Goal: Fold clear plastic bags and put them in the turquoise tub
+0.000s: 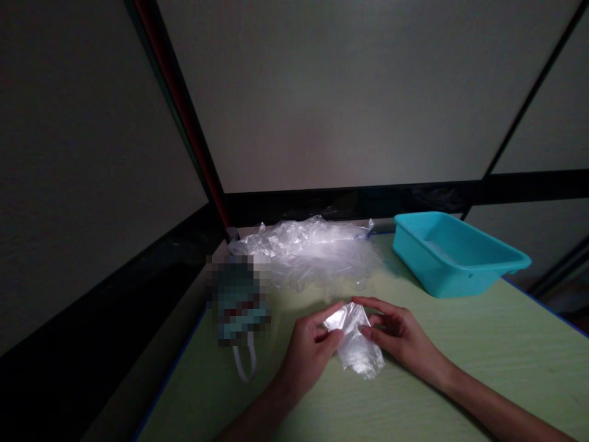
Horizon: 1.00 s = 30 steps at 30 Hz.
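A small clear plastic bag (pixel 361 351), crinkled and shiny, is between my two hands just above the light green table. My left hand (pixel 309 347) pinches its left edge between thumb and fingers. On the other side, my right hand (pixel 396 331) grips the right edge, with the forefinger stretched along the top and the thumb against the plastic. The lower part of the bag hangs loose toward me. Behind the hands lies a spread heap of clear plastic bags (pixel 313 245).
At the back right stands a turquoise plastic basin (pixel 460 264). A pixelated greenish item with a white loop (pixel 245 365) sits at the left edge of the table (pixel 483 374). Pale panels with dark strips (pixel 350 205) rise behind and to the left.
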Each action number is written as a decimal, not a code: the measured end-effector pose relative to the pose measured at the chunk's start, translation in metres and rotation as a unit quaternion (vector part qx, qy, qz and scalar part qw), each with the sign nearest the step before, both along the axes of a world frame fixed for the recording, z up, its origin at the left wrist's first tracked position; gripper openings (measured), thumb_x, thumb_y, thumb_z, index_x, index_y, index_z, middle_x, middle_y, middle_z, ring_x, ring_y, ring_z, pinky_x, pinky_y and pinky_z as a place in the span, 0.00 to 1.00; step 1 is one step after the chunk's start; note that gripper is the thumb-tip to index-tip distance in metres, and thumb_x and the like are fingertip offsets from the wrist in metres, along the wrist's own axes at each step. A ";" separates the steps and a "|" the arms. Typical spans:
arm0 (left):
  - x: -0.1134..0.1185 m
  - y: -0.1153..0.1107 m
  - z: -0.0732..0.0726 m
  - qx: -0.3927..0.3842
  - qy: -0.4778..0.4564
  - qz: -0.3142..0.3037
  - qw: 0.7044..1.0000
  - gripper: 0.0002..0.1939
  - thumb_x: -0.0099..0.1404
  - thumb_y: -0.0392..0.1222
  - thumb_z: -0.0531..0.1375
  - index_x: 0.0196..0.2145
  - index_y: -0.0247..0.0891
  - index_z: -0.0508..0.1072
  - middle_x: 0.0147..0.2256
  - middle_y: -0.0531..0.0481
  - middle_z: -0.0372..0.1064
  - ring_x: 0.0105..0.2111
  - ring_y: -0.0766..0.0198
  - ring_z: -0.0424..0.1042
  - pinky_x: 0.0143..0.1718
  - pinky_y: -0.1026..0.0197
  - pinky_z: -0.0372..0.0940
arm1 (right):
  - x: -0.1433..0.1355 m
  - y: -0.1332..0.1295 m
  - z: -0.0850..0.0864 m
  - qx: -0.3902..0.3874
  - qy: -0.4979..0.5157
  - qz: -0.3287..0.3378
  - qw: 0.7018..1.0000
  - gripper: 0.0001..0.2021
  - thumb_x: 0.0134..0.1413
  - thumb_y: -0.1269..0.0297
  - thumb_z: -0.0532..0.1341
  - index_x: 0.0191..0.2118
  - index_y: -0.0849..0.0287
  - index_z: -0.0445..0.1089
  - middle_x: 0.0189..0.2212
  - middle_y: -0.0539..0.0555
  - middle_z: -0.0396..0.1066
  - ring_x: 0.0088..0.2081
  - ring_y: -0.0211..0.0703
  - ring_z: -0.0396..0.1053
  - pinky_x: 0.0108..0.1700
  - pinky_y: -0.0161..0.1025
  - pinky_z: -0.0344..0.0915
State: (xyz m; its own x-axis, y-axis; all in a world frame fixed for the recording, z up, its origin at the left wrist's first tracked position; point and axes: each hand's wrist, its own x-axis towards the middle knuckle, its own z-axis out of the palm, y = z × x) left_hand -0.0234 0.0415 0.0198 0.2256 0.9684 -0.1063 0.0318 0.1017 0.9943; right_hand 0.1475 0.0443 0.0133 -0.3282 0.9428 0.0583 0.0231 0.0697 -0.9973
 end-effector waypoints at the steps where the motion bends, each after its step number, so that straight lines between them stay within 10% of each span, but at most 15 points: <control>1: 0.000 0.000 0.000 0.000 0.001 0.001 1.000 0.29 0.49 0.37 0.58 0.51 0.27 0.65 0.15 0.58 0.57 0.16 0.74 0.49 0.18 0.69 0.44 | 0.000 0.000 0.001 0.001 -0.002 -0.004 1.000 0.24 0.46 0.59 0.62 0.50 0.61 0.62 0.18 0.44 0.58 0.19 0.30 0.51 0.20 0.31 0.48; 9: 0.000 0.001 -0.002 -0.006 0.015 0.008 1.000 0.31 0.49 0.37 0.58 0.52 0.26 0.63 0.13 0.59 0.54 0.15 0.74 0.47 0.18 0.69 0.43 | 0.001 0.000 0.000 0.016 -0.010 0.001 1.000 0.23 0.48 0.61 0.61 0.50 0.60 0.62 0.18 0.45 0.61 0.18 0.30 0.53 0.20 0.30 0.51; 14: 0.000 0.001 -0.003 -0.005 -0.007 0.005 1.000 0.31 0.49 0.39 0.60 0.52 0.27 0.64 0.14 0.59 0.55 0.15 0.74 0.48 0.18 0.69 0.43 | 0.003 0.002 0.000 0.072 -0.032 -0.006 0.997 0.16 0.49 0.62 0.61 0.46 0.55 0.68 0.39 0.55 0.68 0.34 0.40 0.66 0.30 0.35 0.63; 21: 0.000 0.002 -0.007 0.031 -0.046 0.003 0.998 0.24 0.51 0.44 0.61 0.46 0.31 0.71 0.25 0.49 0.70 0.19 0.72 0.57 0.20 0.68 0.53 | 0.003 0.003 -0.002 0.081 -0.043 -0.017 0.996 0.18 0.49 0.63 0.60 0.48 0.56 0.67 0.26 0.53 0.70 0.43 0.47 0.65 0.40 0.42 0.64; 30: 0.001 0.002 -0.007 0.070 -0.024 0.023 0.997 0.13 0.50 0.45 0.62 0.29 0.32 0.78 0.30 0.43 0.75 0.29 0.60 0.70 0.28 0.64 0.62 | 0.002 0.002 0.003 0.098 -0.061 0.005 0.993 0.12 0.50 0.61 0.60 0.41 0.55 0.72 0.48 0.58 0.66 0.49 0.49 0.62 0.47 0.46 0.61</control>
